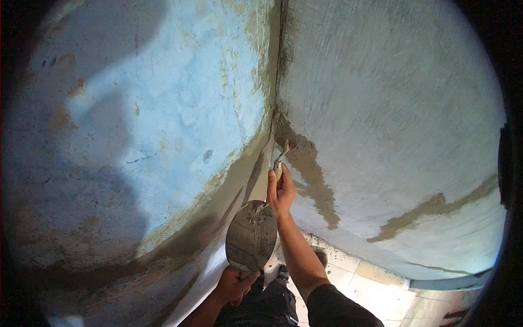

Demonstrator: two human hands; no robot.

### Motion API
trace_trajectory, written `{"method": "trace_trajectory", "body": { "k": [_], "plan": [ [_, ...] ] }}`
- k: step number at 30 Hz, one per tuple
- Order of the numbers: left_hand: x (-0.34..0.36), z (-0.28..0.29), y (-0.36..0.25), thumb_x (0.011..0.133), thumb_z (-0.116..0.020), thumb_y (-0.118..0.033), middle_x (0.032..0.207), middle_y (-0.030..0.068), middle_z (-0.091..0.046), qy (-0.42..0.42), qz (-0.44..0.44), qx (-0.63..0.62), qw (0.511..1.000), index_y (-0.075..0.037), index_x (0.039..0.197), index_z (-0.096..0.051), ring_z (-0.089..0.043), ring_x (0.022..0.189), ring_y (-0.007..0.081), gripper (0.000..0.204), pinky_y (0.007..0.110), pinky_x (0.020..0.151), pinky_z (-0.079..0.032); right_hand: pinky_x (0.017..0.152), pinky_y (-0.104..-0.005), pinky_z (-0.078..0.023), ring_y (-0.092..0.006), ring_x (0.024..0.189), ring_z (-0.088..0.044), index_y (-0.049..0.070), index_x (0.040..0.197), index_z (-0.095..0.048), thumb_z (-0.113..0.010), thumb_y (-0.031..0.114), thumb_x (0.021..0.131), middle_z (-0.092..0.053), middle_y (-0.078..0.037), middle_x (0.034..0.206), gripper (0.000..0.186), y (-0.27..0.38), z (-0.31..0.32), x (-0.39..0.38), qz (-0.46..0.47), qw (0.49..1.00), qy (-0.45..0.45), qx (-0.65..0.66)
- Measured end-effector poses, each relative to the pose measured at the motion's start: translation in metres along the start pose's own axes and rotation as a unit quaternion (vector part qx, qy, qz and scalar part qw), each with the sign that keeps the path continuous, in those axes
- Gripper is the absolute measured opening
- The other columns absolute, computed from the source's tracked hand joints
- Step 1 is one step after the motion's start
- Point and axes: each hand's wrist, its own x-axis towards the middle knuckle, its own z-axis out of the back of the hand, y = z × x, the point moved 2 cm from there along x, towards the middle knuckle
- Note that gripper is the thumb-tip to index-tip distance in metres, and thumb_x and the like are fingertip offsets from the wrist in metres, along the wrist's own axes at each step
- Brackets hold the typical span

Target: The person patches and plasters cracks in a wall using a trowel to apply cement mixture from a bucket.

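My right hand [281, 199] is closed around the light handle of a small trowel [285, 132]. The trowel's mortar-smeared blade lies against the wall corner, just beside a wet mortar patch [315, 182] on the right wall. Lower down, my left hand [235, 286] grips the near edge of a round plate [251, 235], smeared with grey mortar. The plate is below my right wrist and a little to its left; its underside is hidden.
A blue, stained wall [190, 92] on the left meets a grey-green plastered wall [392, 98] at a vertical corner. Another mortar streak [417, 215] crosses the right wall. Below are my shoes [283, 272] and a light tiled floor [376, 294] with dark spatters.
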Motion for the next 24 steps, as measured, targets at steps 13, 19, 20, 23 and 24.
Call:
{"method": "trace_trajectory", "body": {
  "k": [13, 19, 20, 23, 24],
  "plan": [
    [-0.002, -0.002, -0.007, 0.098, -0.067, -0.024, 0.058, 0.0013, -0.056, 0.005, 0.087, 0.055, 0.995, -0.005, 0.081, -0.062, -0.052, 0.045, 0.0093, 0.026, 0.029, 0.040, -0.039, 0.053, -0.0271, -0.041, -0.0101, 0.056, -0.046, -0.003, 0.126, -0.061, -0.067, 0.017, 0.098, -0.056, -0.007, 0.065, 0.034, 0.015, 0.003, 0.023, 0.013, 1.000, 0.023, -0.007],
    [-0.006, -0.007, -0.018, 0.098, -0.068, -0.024, 0.059, -0.0001, -0.057, 0.001, -0.002, 0.016, 1.000, -0.006, 0.081, -0.063, -0.054, 0.048, 0.0087, 0.025, 0.029, 0.044, -0.042, 0.061, -0.0276, -0.045, -0.0118, 0.067, -0.053, -0.004, 0.123, -0.060, -0.067, 0.015, 0.098, -0.060, -0.010, 0.076, 0.033, -0.017, 0.013, 0.000, -0.045, 0.999, 0.009, 0.029],
    [-0.008, -0.007, -0.022, 0.098, -0.069, -0.023, 0.059, -0.0003, -0.057, 0.001, -0.002, 0.011, 1.000, -0.006, 0.083, -0.063, -0.054, 0.048, 0.0086, 0.023, 0.029, 0.044, -0.042, 0.061, -0.0272, -0.045, -0.0112, 0.067, -0.053, -0.004, 0.123, -0.061, -0.067, 0.015, 0.098, -0.060, -0.010, 0.075, 0.033, -0.022, 0.014, -0.001, -0.044, 0.998, 0.003, 0.044],
    [-0.009, 0.000, -0.009, 0.097, -0.069, -0.022, 0.061, -0.0005, -0.058, 0.006, 0.013, 0.006, 1.000, -0.007, 0.086, -0.064, -0.053, 0.049, 0.0085, 0.019, 0.028, 0.044, -0.041, 0.059, -0.0264, -0.044, -0.0094, 0.065, -0.051, -0.004, 0.123, -0.061, -0.069, 0.015, 0.097, -0.059, -0.009, 0.072, 0.034, -0.013, 0.016, 0.005, -0.044, 0.998, 0.006, 0.047],
    [-0.009, 0.002, -0.002, 0.097, -0.069, -0.021, 0.062, -0.0005, -0.058, 0.009, 0.028, 0.006, 1.000, -0.007, 0.089, -0.064, -0.053, 0.049, 0.0084, 0.017, 0.028, 0.044, -0.041, 0.058, -0.0264, -0.043, -0.0091, 0.063, -0.050, -0.004, 0.123, -0.061, -0.069, 0.015, 0.097, -0.059, -0.008, 0.071, 0.034, -0.011, 0.014, 0.009, -0.035, 0.999, 0.019, 0.027]
  ]
}}
